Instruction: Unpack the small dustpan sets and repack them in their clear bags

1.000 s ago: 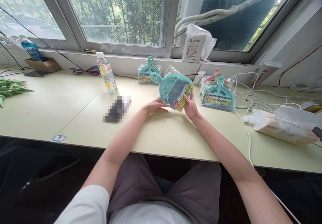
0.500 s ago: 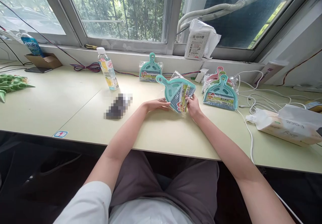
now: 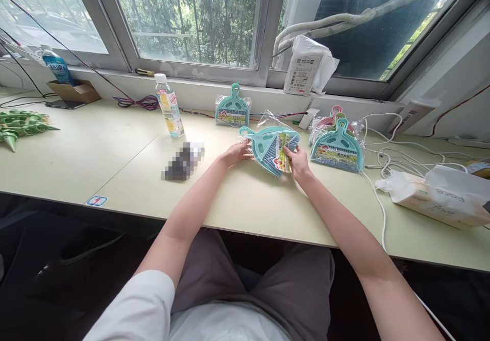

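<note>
A teal dustpan-and-brush set [image 3: 264,142] in clear plastic wrap is held tilted just over the table, its looped handle pointing left. My right hand [image 3: 299,163] grips its right side, thumb on the front of the printed label [image 3: 283,152]. At the handle end, my left hand [image 3: 236,153] has its fingers around the wrap below the loop; some fingertips are hidden. Another wrapped teal set [image 3: 232,111] leans against the wall behind. To the right stands a stack of wrapped sets, with a teal one [image 3: 337,149] in front and green and pink ones behind.
A drink bottle [image 3: 169,108] and a blurred dark item [image 3: 182,162] are left of my hands. White cables [image 3: 386,157] and a tissue pack [image 3: 440,195] lie on the right. Green cone-shaped pieces [image 3: 23,126] sit at far left. A wrapped box [image 3: 303,70] rests on the sill.
My left hand has slid up from the dustpan's lower edge to the handle end. The set has turned a little, its handle dropping lower. The view has shifted slightly.
</note>
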{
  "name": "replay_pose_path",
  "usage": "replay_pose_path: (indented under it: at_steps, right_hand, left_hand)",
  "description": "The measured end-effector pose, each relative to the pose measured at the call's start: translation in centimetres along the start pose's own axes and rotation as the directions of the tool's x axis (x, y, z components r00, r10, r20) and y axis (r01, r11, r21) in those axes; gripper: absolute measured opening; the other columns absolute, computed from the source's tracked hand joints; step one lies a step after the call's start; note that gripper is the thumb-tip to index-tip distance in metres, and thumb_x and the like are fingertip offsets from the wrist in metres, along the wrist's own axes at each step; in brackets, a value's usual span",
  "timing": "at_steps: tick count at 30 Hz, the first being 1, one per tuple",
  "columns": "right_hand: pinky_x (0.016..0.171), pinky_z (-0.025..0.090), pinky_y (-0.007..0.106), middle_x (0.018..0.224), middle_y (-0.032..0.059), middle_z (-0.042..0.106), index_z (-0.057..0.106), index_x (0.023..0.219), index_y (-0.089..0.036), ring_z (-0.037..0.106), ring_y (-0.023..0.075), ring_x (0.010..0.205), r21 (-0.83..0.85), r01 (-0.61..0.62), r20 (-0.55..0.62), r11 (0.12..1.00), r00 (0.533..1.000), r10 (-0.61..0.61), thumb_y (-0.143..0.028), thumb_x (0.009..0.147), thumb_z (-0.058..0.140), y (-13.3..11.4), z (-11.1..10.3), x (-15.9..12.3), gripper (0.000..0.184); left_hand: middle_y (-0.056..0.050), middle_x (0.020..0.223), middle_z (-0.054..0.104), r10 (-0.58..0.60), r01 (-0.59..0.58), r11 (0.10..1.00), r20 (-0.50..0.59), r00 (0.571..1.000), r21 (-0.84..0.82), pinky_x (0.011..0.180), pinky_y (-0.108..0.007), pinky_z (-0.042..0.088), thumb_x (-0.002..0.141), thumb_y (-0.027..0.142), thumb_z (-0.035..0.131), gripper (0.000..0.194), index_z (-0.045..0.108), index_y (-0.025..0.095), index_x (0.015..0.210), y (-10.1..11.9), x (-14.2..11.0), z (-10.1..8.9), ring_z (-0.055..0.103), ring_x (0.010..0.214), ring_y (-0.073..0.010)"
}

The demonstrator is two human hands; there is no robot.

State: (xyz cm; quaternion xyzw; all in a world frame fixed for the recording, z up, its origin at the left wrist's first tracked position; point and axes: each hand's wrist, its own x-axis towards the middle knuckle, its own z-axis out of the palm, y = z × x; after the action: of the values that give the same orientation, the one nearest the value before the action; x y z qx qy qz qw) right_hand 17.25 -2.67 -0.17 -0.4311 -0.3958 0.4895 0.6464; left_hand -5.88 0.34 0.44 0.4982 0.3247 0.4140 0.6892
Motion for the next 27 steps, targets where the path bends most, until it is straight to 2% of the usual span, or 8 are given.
replay_pose_path:
  at_steps: [7,10,13,16,19,21,24,27]
  right_hand:
    - [0.079,0.059,0.038,0.091,0.0020,0.071,0.058,0.096,-0.022,0.069,0.0195,0.084,0.003,0.007,-0.013,1.000,1.000,-0.007,-0.026,0.064,0.077,-0.2,-1.5,1.2,0.037]
    - [0.078,0.059,0.038,0.088,0.0021,0.072,0.060,0.098,-0.021,0.070,0.0194,0.080,-0.051,-0.008,0.060,0.999,0.998,0.011,-0.025,0.061,0.081,-0.3,-1.9,1.4,0.043]
    - [0.077,0.058,0.037,0.085,0.0022,0.073,0.062,0.100,-0.019,0.069,0.0185,0.076,-0.124,-0.023,0.139,0.992,0.990,0.040,-0.025,0.058,0.083,-0.3,-1.5,1.1,0.047]
    - [0.073,0.058,0.035,0.083,0.0016,0.073,0.063,0.099,-0.020,0.069,0.0177,0.072,-0.153,-0.052,0.159,0.987,0.984,0.077,-0.025,0.058,0.083,-0.6,-1.1,0.5,0.046]
    - [0.065,0.058,0.033,0.082,0.0015,0.074,0.065,0.100,-0.021,0.069,0.0183,0.069,-0.165,-0.081,0.191,0.983,0.975,0.112,-0.025,0.058,0.082,-1.0,-0.9,0.0,0.045]
    - [0.063,0.058,0.032,0.081,0.0017,0.074,0.065,0.101,-0.021,0.069,0.0183,0.067,-0.167,-0.076,0.208,0.983,0.972,0.111,-0.026,0.059,0.082,-1.3,-0.8,-0.2,0.046]
    - [0.063,0.058,0.032,0.080,0.0017,0.074,0.065,0.102,-0.021,0.069,0.0181,0.067,-0.142,-0.035,0.187,0.989,0.981,0.061,-0.027,0.058,0.083,-1.6,-0.6,-0.4,0.048]
    - [0.064,0.060,0.033,0.079,0.0010,0.073,0.063,0.098,-0.021,0.070,0.0189,0.068,-0.099,0.035,0.090,0.994,0.996,-0.026,-0.027,0.057,0.084,-2.0,-0.6,-0.4,0.046]
  left_hand:
    - [-0.009,0.124,0.062,0.173,-0.167,0.981,-0.063,0.983,0.094,0.095,-0.034,0.043,0.080,0.055,0.058,0.051,0.057,0.022,0.118,0.9,0.1,-1.1,0.060,0.109,-0.0196]
    - [-0.007,0.127,0.061,0.246,-0.226,0.963,-0.139,0.959,0.144,0.091,-0.032,0.043,0.079,0.058,0.055,0.055,0.056,0.024,0.122,1.8,-0.5,-0.6,0.059,0.111,-0.0195]
    - [-0.008,0.120,0.065,0.249,-0.179,0.936,-0.209,0.946,0.303,0.082,-0.030,0.043,0.075,0.062,0.057,0.058,0.061,0.023,0.118,2.2,-1.0,0.1,0.062,0.104,-0.0215]
    - [-0.009,0.108,0.069,0.217,-0.109,0.880,-0.186,0.958,0.461,0.069,-0.026,0.042,0.071,0.063,0.062,0.056,0.068,0.021,0.107,2.1,-1.4,0.3,0.063,0.098,-0.0229]
    - [-0.009,0.098,0.070,0.183,-0.087,0.861,-0.145,0.973,0.501,0.058,-0.023,0.040,0.067,0.060,0.068,0.053,0.071,0.019,0.100,1.8,-1.6,0.3,0.064,0.092,-0.0226]
    - [-0.009,0.091,0.070,0.195,-0.094,0.868,-0.161,0.967,0.488,0.057,-0.024,0.041,0.064,0.056,0.072,0.049,0.071,0.017,0.095,1.7,-1.5,0.2,0.064,0.085,-0.0209]
    - [-0.009,0.080,0.070,0.264,-0.141,0.876,-0.216,0.940,0.461,0.064,-0.027,0.047,0.064,0.047,0.074,0.040,0.070,0.014,0.086,1.6,-1.1,0.0,0.063,0.077,-0.0182]
    - [-0.009,0.080,0.070,0.334,-0.163,0.891,-0.370,0.867,0.423,0.072,-0.031,0.050,0.071,0.039,0.070,0.031,0.068,0.012,0.088,2.0,-0.7,-0.8,0.063,0.080,-0.0193]
